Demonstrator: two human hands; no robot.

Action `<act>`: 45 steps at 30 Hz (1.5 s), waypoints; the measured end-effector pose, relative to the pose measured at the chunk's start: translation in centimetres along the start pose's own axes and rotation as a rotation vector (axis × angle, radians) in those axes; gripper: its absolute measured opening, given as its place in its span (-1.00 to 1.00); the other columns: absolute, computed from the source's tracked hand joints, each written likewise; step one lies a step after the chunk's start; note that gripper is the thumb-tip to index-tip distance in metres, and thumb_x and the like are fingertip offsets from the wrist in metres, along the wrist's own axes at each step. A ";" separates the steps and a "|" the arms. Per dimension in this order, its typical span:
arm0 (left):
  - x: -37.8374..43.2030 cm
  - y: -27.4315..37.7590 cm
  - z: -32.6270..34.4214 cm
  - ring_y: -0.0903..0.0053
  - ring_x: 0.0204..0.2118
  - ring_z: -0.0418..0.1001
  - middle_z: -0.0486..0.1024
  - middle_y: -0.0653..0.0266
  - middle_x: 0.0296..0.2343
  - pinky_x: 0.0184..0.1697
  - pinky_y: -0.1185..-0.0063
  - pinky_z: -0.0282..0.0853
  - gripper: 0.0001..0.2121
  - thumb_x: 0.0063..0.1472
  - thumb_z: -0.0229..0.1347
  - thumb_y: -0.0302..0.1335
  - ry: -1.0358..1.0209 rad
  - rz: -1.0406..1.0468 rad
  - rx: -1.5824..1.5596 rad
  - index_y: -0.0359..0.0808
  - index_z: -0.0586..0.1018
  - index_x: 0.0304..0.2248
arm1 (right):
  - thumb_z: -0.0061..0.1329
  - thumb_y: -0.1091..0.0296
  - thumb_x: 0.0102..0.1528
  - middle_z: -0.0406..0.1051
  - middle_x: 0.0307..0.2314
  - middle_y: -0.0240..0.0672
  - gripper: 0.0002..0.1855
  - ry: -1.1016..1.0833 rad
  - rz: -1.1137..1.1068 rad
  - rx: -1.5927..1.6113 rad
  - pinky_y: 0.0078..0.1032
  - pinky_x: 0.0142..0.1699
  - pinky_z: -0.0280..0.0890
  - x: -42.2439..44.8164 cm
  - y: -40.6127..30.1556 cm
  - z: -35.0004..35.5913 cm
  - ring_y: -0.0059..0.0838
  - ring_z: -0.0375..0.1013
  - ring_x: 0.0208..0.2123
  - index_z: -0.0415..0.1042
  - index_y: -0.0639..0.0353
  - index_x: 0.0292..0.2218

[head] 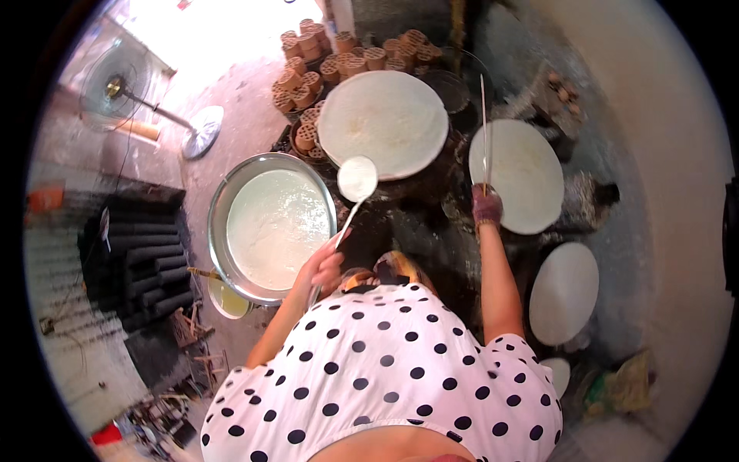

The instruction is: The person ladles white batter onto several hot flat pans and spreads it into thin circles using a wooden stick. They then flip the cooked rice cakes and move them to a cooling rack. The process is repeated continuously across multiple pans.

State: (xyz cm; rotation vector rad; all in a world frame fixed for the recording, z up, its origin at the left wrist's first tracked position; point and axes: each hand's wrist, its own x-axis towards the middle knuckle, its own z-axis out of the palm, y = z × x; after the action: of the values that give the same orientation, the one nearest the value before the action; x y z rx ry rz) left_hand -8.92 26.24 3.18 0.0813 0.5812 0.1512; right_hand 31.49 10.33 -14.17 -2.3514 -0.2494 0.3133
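Observation:
My left hand (327,267) is closed around the handle of a ladle (357,179). The ladle's round bowl is coated or filled with white batter. It hangs between a wide metal basin (215,216) of white liquid batter (274,231) and a large round white disc (384,124). A purple knitted glove covers my right hand (487,206), which grips a long thin stick (484,127) pointing away from me. That hand overlaps the left edge of a second round white disc (522,179); whether it touches the disc, I cannot tell.
Perforated clay-coloured briquettes (300,92) stand in stacks behind the basin. Two more pale discs, one largely hidden (559,375), line the right side near a third disc (564,293). At left are a pedestal fan (156,107), black cylinders (153,254) and a yellow-liquid bowl (231,300).

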 end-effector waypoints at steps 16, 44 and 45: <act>-3.8 0.4 -1.8 0.85 -0.82 0.03 0.12 0.57 -0.70 -0.78 0.80 0.01 -0.66 0.34 -0.24 -0.41 0.433 0.451 -0.171 -0.15 0.22 0.09 | -0.04 0.00 0.04 0.37 -0.20 -0.25 -0.54 -0.462 -0.998 -0.573 -0.23 -0.16 0.38 -8.5 -22.6 20.6 -0.26 0.42 -0.16 0.34 -0.03 -0.06; 2.4 -8.7 -2.6 0.79 -0.79 -0.07 0.06 0.52 -0.71 -0.75 0.79 -0.05 -0.65 0.32 -0.22 -0.42 -0.236 -0.714 0.822 -0.17 0.25 0.08 | 0.16 0.07 -0.10 0.44 -0.35 -0.30 -0.47 1.820 0.603 0.947 -0.36 -0.26 0.33 -64.9 17.7 -30.8 -0.27 0.43 -0.40 0.40 0.27 -0.19; 3.2 -7.7 -1.3 0.79 -0.79 -0.06 0.07 0.52 -0.71 -0.75 0.80 -0.05 -0.66 0.32 -0.22 -0.44 -0.217 -0.759 0.833 -0.18 0.26 0.07 | 0.16 0.03 -0.10 0.46 -0.35 -0.30 -0.45 1.898 0.784 0.796 -0.38 -0.25 0.32 -69.4 15.4 -29.7 -0.28 0.43 -0.41 0.42 0.29 -0.20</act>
State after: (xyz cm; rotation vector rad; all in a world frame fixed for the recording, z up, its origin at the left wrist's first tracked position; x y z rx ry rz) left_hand -6.10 19.19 -0.53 0.6648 0.3931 -0.8387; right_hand -24.42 -38.54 6.32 -1.0174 1.3793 -1.2107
